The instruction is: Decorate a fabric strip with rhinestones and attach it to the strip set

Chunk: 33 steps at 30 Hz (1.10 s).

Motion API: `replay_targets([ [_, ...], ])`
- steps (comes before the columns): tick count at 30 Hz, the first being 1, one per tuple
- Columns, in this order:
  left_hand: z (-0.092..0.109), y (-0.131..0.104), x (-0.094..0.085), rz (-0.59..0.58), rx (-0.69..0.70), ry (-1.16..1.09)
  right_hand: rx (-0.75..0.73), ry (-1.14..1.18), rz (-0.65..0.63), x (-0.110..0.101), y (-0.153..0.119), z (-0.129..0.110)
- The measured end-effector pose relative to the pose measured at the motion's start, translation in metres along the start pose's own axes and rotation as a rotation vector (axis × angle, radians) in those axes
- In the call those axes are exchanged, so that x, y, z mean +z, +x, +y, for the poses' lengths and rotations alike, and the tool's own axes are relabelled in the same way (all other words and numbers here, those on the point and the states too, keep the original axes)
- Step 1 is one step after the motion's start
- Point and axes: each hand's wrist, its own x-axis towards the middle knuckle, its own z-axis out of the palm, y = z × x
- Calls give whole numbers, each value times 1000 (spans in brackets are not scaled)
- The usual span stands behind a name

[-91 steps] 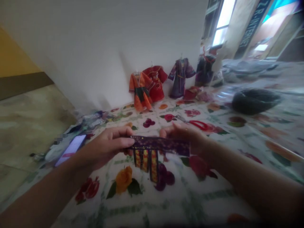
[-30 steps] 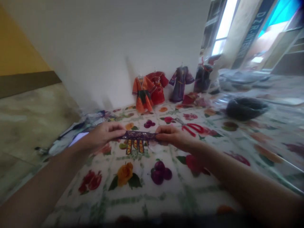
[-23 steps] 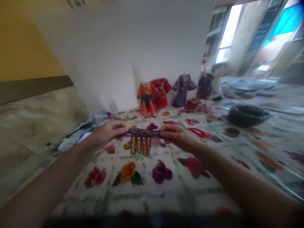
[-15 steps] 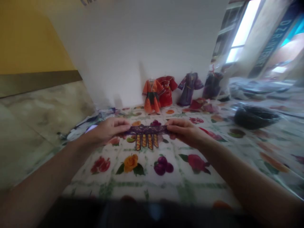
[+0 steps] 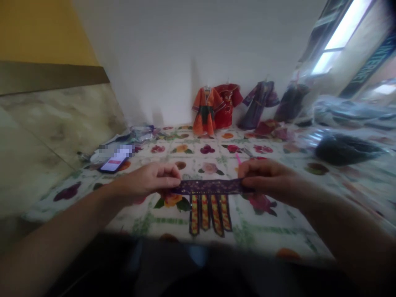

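Between my two hands a dark purple patterned fabric band (image 5: 212,187) is stretched out level above the table. Several narrow yellow-and-red strips (image 5: 204,212) with dark edges hang down from its lower edge. My left hand (image 5: 157,177) pinches the band's left end between thumb and fingers. At the other end, my right hand (image 5: 267,177) grips the band the same way, with its fingertips partly hidden. Just beyond my right hand lie a thin pink item (image 5: 238,158) and a grey tool-like object (image 5: 247,153), too blurred to name.
Fruit-and-flower cloth (image 5: 182,148) covers the table. A lit phone (image 5: 116,159) lies at left. Against the wall stand small garments: orange (image 5: 206,109), red (image 5: 228,105) and purple (image 5: 260,105). A plastic-wrapped dark bundle (image 5: 346,148) lies at right.
Both hands have come down and nearer with the band, and the strips now hang longer in view. The camera's view has shifted, showing the phone and the pink item more fully.
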Motion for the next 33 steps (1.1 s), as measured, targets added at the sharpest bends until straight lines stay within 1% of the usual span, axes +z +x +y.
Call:
replay_targets([
  [2,-21,18,3,-15,-20,54,29,-156,33,0,12,17],
  [5,-49,46,6,-22,-38,175,71,-245,41,3,30,42],
  [8,-64,63,5,-29,-49,300,71,-314,22,6,40,58],
  [11,-68,69,2,-21,-43,400,47,-372,36,7,43,66],
  [16,-71,71,1,5,4,484,11,-515,109,5,46,72],
  [18,-72,73,2,9,26,501,15,-508,96,4,49,74],
  [22,-70,74,1,40,68,523,88,-545,104,6,51,73],
  [24,-67,72,-3,77,83,525,136,-557,127,8,50,69],
  [26,-64,67,-13,146,85,528,165,-550,171,9,48,67],
  [28,-65,62,-31,244,60,536,180,-530,210,8,45,66],
  [30,-73,58,-56,357,14,548,184,-496,242,5,42,68],
  [33,-93,52,-102,555,-102,564,150,-436,296,-2,39,74],
])
